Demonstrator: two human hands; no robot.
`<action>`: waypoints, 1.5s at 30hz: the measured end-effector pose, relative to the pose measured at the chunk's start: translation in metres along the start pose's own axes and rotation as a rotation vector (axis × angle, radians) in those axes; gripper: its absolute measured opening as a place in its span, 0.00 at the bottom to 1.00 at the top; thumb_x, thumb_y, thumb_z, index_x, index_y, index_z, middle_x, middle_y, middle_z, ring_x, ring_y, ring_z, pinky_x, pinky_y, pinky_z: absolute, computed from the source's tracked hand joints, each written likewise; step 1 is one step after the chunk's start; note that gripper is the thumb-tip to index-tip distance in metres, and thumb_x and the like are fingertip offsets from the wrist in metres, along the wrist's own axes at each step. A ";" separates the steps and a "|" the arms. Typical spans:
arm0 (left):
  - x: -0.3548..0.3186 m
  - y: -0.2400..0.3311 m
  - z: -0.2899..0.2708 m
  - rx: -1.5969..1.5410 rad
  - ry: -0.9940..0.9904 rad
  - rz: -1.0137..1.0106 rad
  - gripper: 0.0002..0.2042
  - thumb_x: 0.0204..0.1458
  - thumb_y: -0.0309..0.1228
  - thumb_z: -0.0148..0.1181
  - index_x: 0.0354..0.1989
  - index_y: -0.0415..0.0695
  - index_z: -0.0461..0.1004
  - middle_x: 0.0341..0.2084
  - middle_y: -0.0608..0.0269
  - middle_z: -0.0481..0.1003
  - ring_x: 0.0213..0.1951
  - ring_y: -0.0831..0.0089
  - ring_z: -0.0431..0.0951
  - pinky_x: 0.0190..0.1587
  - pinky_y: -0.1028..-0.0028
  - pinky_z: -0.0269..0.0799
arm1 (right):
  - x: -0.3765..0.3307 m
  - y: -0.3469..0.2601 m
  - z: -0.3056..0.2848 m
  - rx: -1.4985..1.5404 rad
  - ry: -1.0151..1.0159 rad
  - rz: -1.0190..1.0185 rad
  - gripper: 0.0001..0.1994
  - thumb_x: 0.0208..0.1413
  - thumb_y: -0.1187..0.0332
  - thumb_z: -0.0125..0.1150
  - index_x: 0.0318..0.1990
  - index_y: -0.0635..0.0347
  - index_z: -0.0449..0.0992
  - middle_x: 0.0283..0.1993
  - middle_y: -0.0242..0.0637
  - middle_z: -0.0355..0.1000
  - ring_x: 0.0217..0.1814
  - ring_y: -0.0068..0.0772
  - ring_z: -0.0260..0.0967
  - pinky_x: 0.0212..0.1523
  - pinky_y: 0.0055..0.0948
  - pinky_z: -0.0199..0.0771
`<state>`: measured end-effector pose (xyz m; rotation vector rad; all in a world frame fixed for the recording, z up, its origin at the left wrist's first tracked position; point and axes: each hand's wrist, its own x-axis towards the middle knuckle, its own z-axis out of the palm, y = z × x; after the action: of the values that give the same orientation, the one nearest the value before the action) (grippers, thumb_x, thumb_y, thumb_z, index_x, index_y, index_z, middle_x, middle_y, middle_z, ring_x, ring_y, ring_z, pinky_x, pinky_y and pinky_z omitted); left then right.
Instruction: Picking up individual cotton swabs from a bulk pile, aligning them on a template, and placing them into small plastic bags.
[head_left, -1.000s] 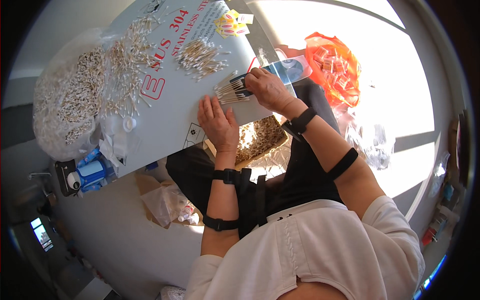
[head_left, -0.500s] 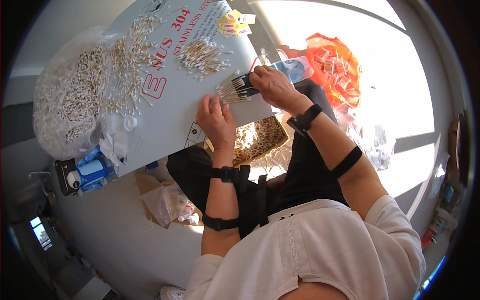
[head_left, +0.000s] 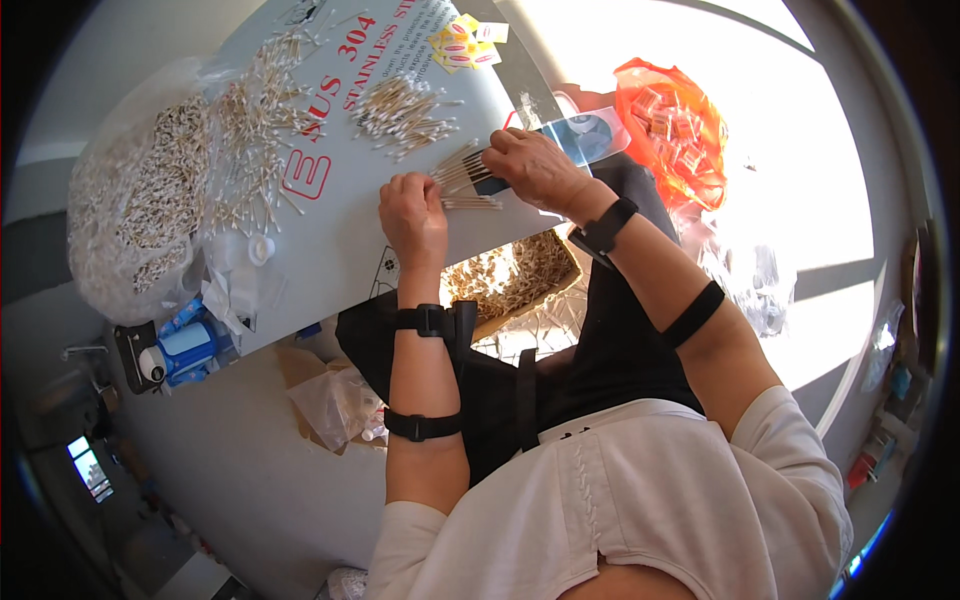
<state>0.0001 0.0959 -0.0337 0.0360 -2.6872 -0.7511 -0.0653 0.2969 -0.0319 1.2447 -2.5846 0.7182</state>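
The left hand (head_left: 413, 212) is over the counter (head_left: 340, 240), its fingers bent inward and bunched together at the left ends of a small fan of cotton swabs (head_left: 457, 176). Whether these fingers pinch any of the swabs or only press against their tips cannot be told.

The right hand (head_left: 540, 172) is at the opposite end of the fan, palm down, its fingers bent over a dark blue flat piece (head_left: 491, 186). The undersides of those fingers are hidden, so how firmly they grip cannot be told. The swabs lie between the two hands, their right ends over the dark piece just beside the right fingertips; a few at the near side sit slightly apart from the others. A clear plastic sleeve (head_left: 603, 130) sticks out past the right hand, beyond the counter's edge.

Farther up the counter is a loose pile of swabs (head_left: 402, 112), with yellow slips (head_left: 462, 45) beyond it. To the left, a larger spread of swabs (head_left: 262, 115) reaches a bulging clear bag (head_left: 150, 195) full of them. Below the counter's near edge stands an open box (head_left: 515, 275) with thin tan pieces inside.
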 end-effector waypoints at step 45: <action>0.008 -0.008 0.006 -0.141 0.091 0.040 0.07 0.43 0.22 0.66 0.31 0.43 0.78 0.30 0.63 0.74 0.38 0.61 0.72 0.42 0.67 0.70 | 0.039 0.003 0.017 0.163 -0.072 0.302 0.03 0.51 0.69 0.59 0.31 0.57 0.76 0.38 0.39 0.72 0.47 0.45 0.71 0.47 0.42 0.71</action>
<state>-0.0101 0.0909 -0.0406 -0.0184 -2.5351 -0.9018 -0.0911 0.2630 -0.0339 0.9432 -2.8581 0.9724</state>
